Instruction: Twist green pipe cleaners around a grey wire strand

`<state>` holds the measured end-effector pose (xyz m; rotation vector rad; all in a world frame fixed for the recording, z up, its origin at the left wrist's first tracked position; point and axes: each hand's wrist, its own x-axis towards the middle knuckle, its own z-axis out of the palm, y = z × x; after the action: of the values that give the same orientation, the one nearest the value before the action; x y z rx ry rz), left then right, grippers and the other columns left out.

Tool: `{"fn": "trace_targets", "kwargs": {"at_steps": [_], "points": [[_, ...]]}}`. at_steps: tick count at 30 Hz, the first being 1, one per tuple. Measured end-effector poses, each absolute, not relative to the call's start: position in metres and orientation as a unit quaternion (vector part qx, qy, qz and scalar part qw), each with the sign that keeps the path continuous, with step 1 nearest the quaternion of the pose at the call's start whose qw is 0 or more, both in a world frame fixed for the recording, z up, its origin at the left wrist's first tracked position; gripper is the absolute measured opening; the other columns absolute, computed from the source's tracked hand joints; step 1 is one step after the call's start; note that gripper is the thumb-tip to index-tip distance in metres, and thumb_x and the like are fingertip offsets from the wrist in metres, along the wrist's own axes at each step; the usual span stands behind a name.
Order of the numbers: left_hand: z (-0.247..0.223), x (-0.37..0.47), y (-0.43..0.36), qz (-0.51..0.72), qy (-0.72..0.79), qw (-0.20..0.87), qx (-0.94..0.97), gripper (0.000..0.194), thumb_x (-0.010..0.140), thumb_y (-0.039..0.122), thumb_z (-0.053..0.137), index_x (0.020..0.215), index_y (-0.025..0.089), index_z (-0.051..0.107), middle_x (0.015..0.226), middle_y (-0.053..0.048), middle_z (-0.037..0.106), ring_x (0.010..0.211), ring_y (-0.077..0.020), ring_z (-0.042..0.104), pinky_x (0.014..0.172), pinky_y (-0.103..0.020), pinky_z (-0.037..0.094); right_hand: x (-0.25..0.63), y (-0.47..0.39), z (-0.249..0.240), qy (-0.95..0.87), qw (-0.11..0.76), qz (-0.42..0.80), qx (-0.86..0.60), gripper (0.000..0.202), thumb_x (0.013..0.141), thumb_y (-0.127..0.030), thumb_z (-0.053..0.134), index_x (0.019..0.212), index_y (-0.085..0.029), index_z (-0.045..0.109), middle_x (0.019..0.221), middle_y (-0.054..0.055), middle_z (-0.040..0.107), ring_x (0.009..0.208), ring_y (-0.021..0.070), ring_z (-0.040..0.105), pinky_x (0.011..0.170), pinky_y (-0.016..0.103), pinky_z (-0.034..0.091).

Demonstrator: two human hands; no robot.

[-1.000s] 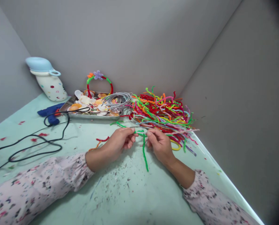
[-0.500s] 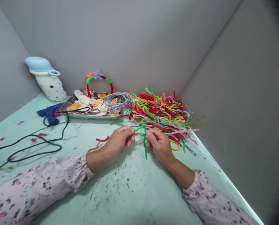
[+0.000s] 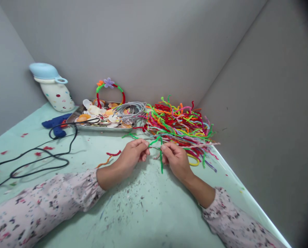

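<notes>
A green pipe cleaner is bent between my two hands, one end hanging down by the right fingertips. My left hand pinches the green pipe cleaner at its left part, where a thin grey strand also runs across between the hands. On the other side my right hand has thumb and forefinger closed near the bend, on the strand or the pipe cleaner; the fingers hide which. Just behind the hands lies a big heap of coloured pipe cleaners.
A metal tray of shells, with coiled grey wire at its right, stands at the back. A flowered hoop leans there. Leftward are a blue glue gun, its black cable and a white bottle. Red and orange scraps lie near my left wrist.
Both hands keep nearly the same place and grip. The hanging green end has shifted very slightly. The view has moved a little.
</notes>
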<state>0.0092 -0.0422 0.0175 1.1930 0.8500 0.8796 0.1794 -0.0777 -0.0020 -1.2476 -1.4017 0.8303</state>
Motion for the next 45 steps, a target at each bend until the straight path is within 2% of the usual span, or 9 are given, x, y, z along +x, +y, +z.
{"fn": "trace_targets", "kwargs": {"at_steps": [14, 25, 37, 45], "points": [[0.018, 0.010, -0.045, 0.396, 0.370, 0.684, 0.488, 0.023, 0.081, 0.033, 0.056, 0.068, 0.015, 0.053, 0.061, 0.002, 0.055, 0.044, -0.0049, 0.043, 0.045, -0.019, 0.032, 0.180, -0.077, -0.001, -0.568, 0.519, 0.369, -0.522, 0.026, 0.086, -0.042, 0.056, 0.075, -0.018, 0.059, 0.046, -0.005, 0.053, 0.041, 0.0089, 0.047, 0.043, 0.019, 0.039], [0.010, 0.011, -0.044, 0.419, 0.349, 0.704, 0.455, 0.016, 0.082, 0.029, 0.053, 0.074, 0.015, 0.053, 0.060, 0.002, 0.054, 0.044, -0.0055, 0.044, 0.042, -0.018, 0.031, 0.179, -0.076, -0.002, -0.574, 0.508, 0.372, -0.524, 0.026, 0.086, -0.042, 0.055, 0.075, -0.018, 0.058, 0.047, -0.006, 0.053, 0.041, 0.0086, 0.047, 0.043, 0.019, 0.039], [0.006, 0.012, -0.041, 0.420, 0.350, 0.718, 0.430, 0.012, 0.079, 0.026, 0.053, 0.076, 0.014, 0.056, 0.056, 0.002, 0.054, 0.042, -0.0058, 0.044, 0.040, -0.017, 0.031, 0.178, -0.074, -0.003, -0.553, 0.509, 0.389, -0.533, 0.023, 0.085, -0.041, 0.057, 0.093, -0.019, 0.058, 0.048, -0.007, 0.054, 0.041, 0.0081, 0.047, 0.043, 0.018, 0.039], [0.005, 0.012, -0.040, 0.424, 0.353, 0.711, 0.436, 0.007, 0.078, 0.021, 0.051, 0.077, 0.015, 0.055, 0.056, 0.003, 0.055, 0.040, -0.0054, 0.043, 0.040, -0.017, 0.031, 0.177, -0.074, -0.002, -0.552, 0.509, 0.390, -0.533, 0.023, 0.085, -0.040, 0.057, 0.095, -0.019, 0.057, 0.047, -0.007, 0.053, 0.041, 0.0081, 0.046, 0.042, 0.018, 0.039]]}}
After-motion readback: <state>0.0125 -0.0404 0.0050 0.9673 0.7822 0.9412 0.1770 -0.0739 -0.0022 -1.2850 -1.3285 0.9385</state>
